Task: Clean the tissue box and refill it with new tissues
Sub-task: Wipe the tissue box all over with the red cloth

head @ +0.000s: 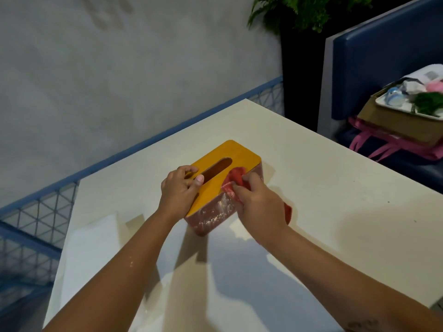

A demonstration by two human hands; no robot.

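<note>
Now your left hand [179, 188] is pinning the tissue box [223, 185] lid, thumb curled at the slot, while your right hand [259, 204] is clutching the red cloth [233, 182] against its near-right long side.

Light: dim room, soft light on the pale tabletop [311, 164].
Shadows: big dark arm shadows fall near the bottom.
Glare: pale shine at lower left.
Edges: lines bend; corners look blurry.

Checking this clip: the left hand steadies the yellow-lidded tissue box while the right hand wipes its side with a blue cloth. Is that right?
Not quite. The head view shows the cloth is red, not blue. The left hand does steady the tissue box while the right hand wipes its side.
</note>
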